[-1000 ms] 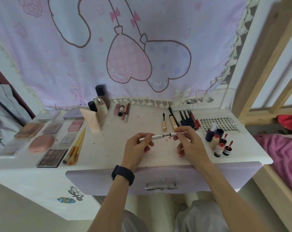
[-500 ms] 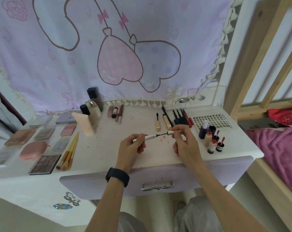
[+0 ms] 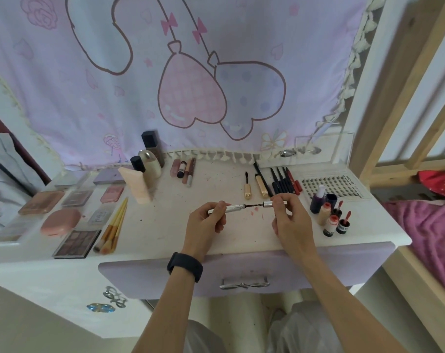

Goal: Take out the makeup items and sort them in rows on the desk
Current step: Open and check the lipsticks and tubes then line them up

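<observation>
Over the middle of the white desk (image 3: 165,225) I hold a silver mascara pulled partly apart. My left hand (image 3: 206,222) grips the silver tube (image 3: 232,208). My right hand (image 3: 290,220) pinches the silver cap (image 3: 268,203), and the dark wand (image 3: 254,205) shows between the two parts. Makeup lies in rows around them: palettes (image 3: 76,242) and brushes (image 3: 113,225) at the left, bottles (image 3: 150,166) and lip tubes (image 3: 184,170) at the back, pencils (image 3: 283,180) and small bottles (image 3: 329,214) at the right.
A lash tray (image 3: 337,186) lies at the back right. The lilac drawer front (image 3: 241,273) sits shut below my wrists. A patterned curtain (image 3: 190,72) hangs behind the desk. A wooden bed frame (image 3: 404,123) with a pink blanket (image 3: 435,230) stands at the right.
The cap has drawn a little further away from the tube, baring more of the dark wand. Both hands stay over the desk's middle.
</observation>
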A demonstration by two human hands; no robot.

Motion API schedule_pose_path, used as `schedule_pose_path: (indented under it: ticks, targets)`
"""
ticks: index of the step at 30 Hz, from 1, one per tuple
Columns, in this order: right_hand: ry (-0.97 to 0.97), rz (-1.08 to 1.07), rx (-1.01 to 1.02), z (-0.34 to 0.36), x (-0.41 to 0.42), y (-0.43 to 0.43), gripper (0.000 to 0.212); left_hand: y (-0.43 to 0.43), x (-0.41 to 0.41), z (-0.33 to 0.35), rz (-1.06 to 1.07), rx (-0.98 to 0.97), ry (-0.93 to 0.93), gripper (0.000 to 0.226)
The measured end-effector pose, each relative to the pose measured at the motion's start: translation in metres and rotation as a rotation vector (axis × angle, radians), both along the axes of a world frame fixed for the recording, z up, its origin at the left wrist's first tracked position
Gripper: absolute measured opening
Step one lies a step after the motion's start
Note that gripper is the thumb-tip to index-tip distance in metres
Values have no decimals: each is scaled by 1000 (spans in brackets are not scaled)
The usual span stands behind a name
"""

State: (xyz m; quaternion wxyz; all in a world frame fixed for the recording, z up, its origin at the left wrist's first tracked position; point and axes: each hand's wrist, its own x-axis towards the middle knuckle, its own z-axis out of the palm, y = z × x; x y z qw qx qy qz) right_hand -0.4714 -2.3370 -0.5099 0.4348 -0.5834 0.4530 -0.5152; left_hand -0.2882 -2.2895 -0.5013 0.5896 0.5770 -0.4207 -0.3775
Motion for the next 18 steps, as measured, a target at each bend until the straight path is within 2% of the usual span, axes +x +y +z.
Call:
schedule_pose_path:
  ticks: [18]
  targets:
    - [79, -62, -184, -16, 1, -5, 13, 2, 2, 3, 11, -2, 109, 23]
